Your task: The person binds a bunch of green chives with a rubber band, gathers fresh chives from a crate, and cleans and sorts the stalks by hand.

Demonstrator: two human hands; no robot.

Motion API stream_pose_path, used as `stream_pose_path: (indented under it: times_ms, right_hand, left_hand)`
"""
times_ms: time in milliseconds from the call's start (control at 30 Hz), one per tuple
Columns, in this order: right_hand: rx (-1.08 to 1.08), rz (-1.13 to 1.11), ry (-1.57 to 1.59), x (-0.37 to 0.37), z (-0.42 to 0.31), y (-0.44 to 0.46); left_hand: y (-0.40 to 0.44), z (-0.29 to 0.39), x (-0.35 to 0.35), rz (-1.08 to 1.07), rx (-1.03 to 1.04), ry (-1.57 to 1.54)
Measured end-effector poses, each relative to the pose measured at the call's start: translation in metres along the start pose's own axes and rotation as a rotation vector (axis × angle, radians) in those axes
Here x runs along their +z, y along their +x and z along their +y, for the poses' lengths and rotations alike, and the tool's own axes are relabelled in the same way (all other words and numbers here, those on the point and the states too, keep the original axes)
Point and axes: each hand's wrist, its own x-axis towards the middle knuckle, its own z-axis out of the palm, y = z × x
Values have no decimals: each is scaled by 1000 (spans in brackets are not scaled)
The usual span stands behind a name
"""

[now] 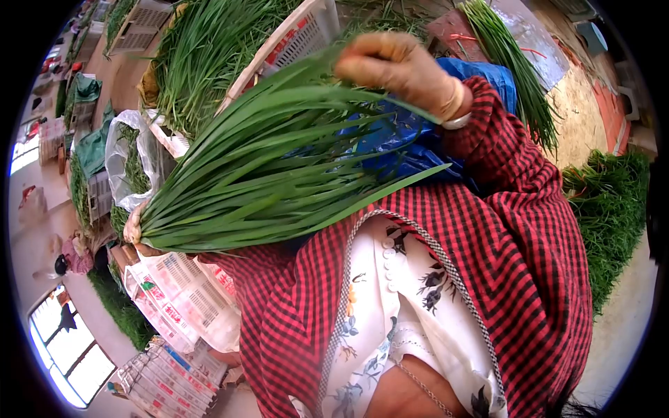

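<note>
A large bunch of garlic chives [258, 167] fans out across my front, its long flat green leaves spreading toward the upper right. At the narrow base of the bunch, my left hand [132, 224] is closed around the stems, mostly hidden behind the leaves. My right hand [401, 73], in a tan glove, is above the leaf tips with its fingers curled into a pinch. Leaves run up to these fingertips and blur there. Behind the leaves lies a blue plastic sheet [411, 150] over my lap.
Loose chives [202, 63] lie piled at the upper left beside a white plastic crate [303, 42]. Another bunch [512, 70] rests at the upper right. A green heap [606, 216] is at the right. A clear bag [129, 160] and printed sacks [188, 292] are at the left.
</note>
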Motion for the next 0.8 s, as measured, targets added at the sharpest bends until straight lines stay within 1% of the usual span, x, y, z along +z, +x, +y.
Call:
stream_pose_path:
  times_ms: [67,133,167,233,267,333,367,400,433,467,500,533,567,600,633,667,700,733,800]
  right_hand:
    - [-3,124,6,-26,-3,4]
    - [183,171,-13,-53,12,6]
    - [183,171,-14,-58,16,1]
    - [-205,293,-633,-61,18,-8]
    - [-203,294,-634,-54,11,-7]
    - [-151,288,-194,-35,-10,-11]
    - [-70,165,-199,-28,-38,-17]
    - [-62,125,-79,-20,-37,-18]
    - [-101,92,-228,-16,-33,-15]
    - [-138,57,-377,-14,-28,-11]
    - [-167,78,-541,-15,-16,-5]
    - [94,83,-353,-13,-12,-1]
    - [186,64,-248,-18,3,1]
    - [276,43,-143,-18,9,5]
    - [276,43,-144,-17,11,4]
    - [280,-16,-117,-12,11,4]
    - [285,-74,-88,-8,10,5]
    - [287,-76,-85,-6,15,7]
    - [194,-182,-211,-4,26,13]
  left_hand:
    - [-2,-7,4,-7,39,47]
    - [-2,-11,5,-13,71,70]
    - [-2,-13,6,-15,79,81]
    - [-1,-16,3,-16,93,91]
    - [-1,-17,3,-21,102,97]
    - [1,-17,-5,-41,122,101]
    - [1,-12,-11,-44,144,113]
    - [2,-2,-22,-43,185,131]
    - [9,3,-26,16,245,212]
    - [5,5,-30,15,240,209]
    - [-1,-17,-10,43,212,204]
    - [-3,-30,3,71,184,200]
    - [-2,-25,6,75,108,182]
    - [-2,-27,5,74,108,180]
    - [-2,-28,5,66,103,121]
    - [-2,-29,4,58,99,64]
    - [-1,-34,8,61,98,66]
    - [-2,-39,13,45,105,116]
    - [-2,-47,19,30,109,163]
